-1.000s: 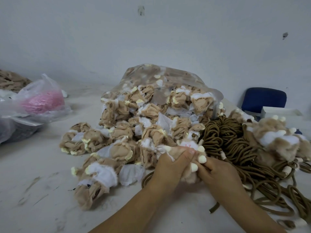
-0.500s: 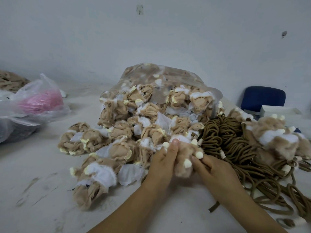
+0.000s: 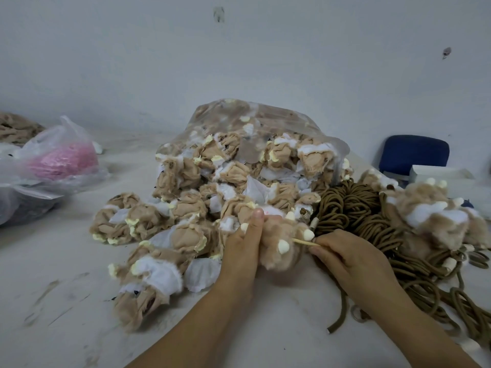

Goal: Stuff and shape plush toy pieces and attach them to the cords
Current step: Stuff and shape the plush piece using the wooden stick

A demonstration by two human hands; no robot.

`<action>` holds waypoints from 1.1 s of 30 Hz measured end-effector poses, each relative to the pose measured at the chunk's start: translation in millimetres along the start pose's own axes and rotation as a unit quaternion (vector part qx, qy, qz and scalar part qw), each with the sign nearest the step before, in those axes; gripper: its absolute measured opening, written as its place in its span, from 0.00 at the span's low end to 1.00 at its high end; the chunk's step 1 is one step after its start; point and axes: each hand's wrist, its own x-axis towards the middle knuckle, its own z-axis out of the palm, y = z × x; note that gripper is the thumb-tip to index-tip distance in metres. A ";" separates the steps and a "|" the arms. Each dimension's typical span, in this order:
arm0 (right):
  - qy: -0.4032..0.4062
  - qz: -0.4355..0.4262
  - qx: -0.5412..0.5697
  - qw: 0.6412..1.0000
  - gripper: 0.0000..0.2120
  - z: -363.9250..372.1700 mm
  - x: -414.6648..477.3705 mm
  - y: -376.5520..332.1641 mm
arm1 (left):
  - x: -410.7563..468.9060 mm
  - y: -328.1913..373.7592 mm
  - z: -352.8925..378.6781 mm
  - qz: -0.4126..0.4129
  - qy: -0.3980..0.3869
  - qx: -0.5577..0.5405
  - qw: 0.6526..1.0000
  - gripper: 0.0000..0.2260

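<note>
At the left edge of the frame a thin plastic bag [image 3: 61, 160] with something pink inside lies on the white table [image 3: 66, 282]; in the centre a heap of tan plush pieces [image 3: 183, 208] spills out of a clear bag [image 3: 265, 115]; in the lower centre the left hand [image 3: 241, 251] grips one furry plush piece [image 3: 281, 251] with small cream tips, fingers wrapped on its left side; just right of it the right hand [image 3: 350, 258] pinches a thin pale stick [image 3: 305, 242] whose tip touches the piece; behind this hand lies a bundle of brown cords [image 3: 353, 211]; at the right edge more furry pieces [image 3: 430, 211] rest on the cords.
</note>
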 end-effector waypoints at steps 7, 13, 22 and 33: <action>0.064 0.002 -0.036 0.997 0.15 13.9 -5.3 -26.8 | -2.7 -0.8 6.8 0.034 0.022 -0.003 0.999 0.14; 0.047 0.060 0.001 0.997 0.20 26.0 -11.9 -33.0 | -0.2 -4.7 4.7 0.054 0.023 0.010 0.998 0.18; -0.050 0.052 0.022 0.997 0.28 18.9 -9.7 -22.7 | 3.3 -6.9 -1.1 0.070 0.045 0.023 0.996 0.17; -0.079 0.082 0.058 0.992 0.20 17.9 -8.2 -25.6 | 4.2 -4.8 -1.8 0.103 0.068 -0.012 0.992 0.14</action>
